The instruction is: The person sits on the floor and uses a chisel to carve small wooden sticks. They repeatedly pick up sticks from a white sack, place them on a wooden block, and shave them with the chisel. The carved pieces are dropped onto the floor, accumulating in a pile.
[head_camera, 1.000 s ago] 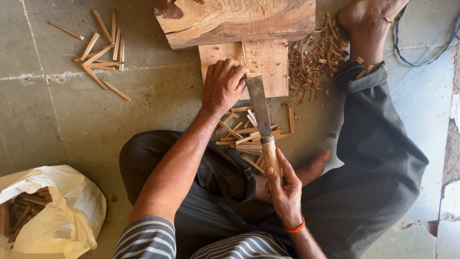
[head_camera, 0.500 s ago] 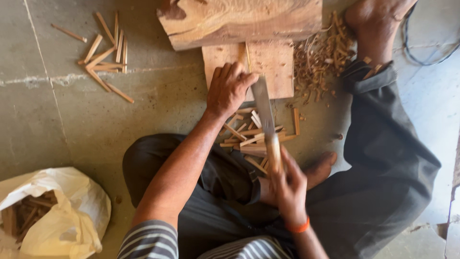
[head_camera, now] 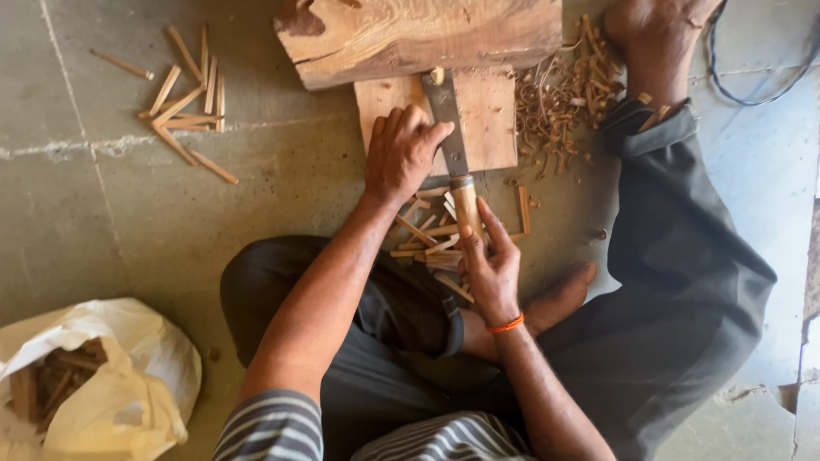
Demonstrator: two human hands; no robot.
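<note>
My right hand grips the pale wooden handle of a long flat-bladed knife. The blade lies across a small square wooden board, and its tip reaches a small pale bit of wood against a thick log. My left hand rests on the board just left of the blade. Its fingers are curled, with the fingertips touching the blade's side. Whatever is under the palm is hidden. Several split wooden sticks lie between the board and my crossed legs.
A loose pile of cut sticks lies on the stone floor at upper left. Curled wood shavings lie right of the board beside my bare foot. A white bag holding sticks sits at lower left. A blue cable runs at upper right.
The knife has slid forward along the board, so its tip now reaches the log. My right hand followed it. My left hand stayed on the board beside the blade.
</note>
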